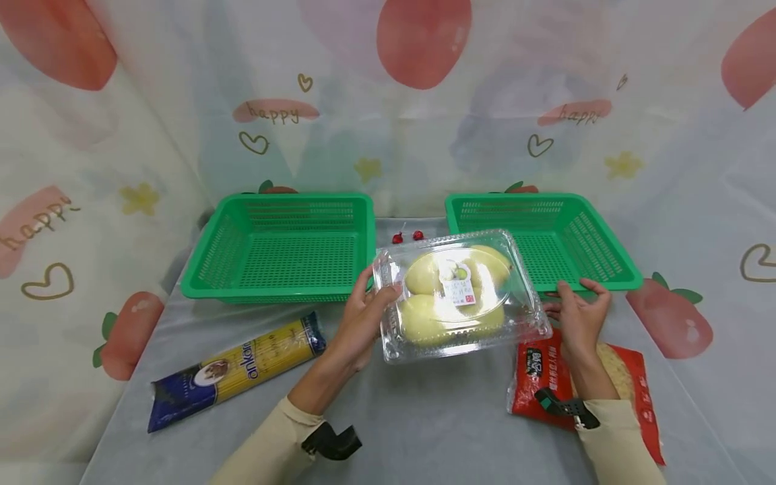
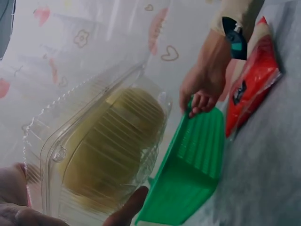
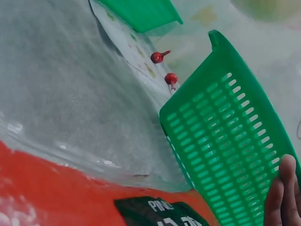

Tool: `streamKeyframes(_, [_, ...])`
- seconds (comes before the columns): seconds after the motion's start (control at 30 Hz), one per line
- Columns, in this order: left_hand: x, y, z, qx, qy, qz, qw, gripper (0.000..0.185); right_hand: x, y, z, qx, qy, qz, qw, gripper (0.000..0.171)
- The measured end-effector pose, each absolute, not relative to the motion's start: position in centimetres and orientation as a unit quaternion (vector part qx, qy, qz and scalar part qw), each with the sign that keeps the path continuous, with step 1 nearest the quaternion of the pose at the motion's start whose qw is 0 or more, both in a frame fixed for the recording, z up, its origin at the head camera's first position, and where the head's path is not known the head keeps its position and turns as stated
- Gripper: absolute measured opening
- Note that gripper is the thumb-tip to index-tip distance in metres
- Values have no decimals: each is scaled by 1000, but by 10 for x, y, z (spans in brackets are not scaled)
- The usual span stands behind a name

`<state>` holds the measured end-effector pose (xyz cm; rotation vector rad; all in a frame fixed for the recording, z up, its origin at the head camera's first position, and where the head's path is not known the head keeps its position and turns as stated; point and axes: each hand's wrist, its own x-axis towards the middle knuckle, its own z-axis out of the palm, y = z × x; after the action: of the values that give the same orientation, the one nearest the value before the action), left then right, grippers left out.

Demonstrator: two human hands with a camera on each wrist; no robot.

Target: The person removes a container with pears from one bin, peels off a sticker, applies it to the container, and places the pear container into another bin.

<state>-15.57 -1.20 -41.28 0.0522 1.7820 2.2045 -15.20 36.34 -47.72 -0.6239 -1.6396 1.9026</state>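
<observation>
A clear plastic clamshell box [image 1: 461,296] [image 2: 103,146] with yellow-green fruit and a small label inside is held tilted above the table, between the two baskets. My left hand [image 1: 364,316] grips its left end, with the thumb on the lid and a finger [image 2: 127,209] under it. My right hand [image 1: 578,313] [image 2: 204,87] is off the box. Its fingers [image 3: 282,197] curl over the front rim of the right green basket [image 1: 582,249] [image 2: 197,155] [image 3: 230,141], which has nothing in it.
A second green basket [image 1: 285,252] [image 3: 141,12] stands at the back left. Two small red cherries [image 1: 407,236] [image 3: 162,66] lie between the baskets. A spaghetti packet [image 1: 242,367] lies front left. A red food bag [image 1: 539,377] [image 2: 249,89] [image 3: 56,197] lies under my right forearm.
</observation>
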Motion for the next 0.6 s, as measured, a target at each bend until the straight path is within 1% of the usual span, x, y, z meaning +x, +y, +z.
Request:
streamKeyframes(0.13, [-177, 10, -408, 10, 616, 774, 145, 76, -153, 362, -477, -249, -624, 690, 270, 45])
streamKeyframes(0.33, [-205, 38, -409, 3, 608, 780, 146, 69, -153, 359, -477, -248, -617, 704, 251, 44])
streamKeyframes(0.6, [-241, 80, -396, -12, 598, 791, 128, 70, -151, 360, -474, -242, -623, 693, 270, 45])
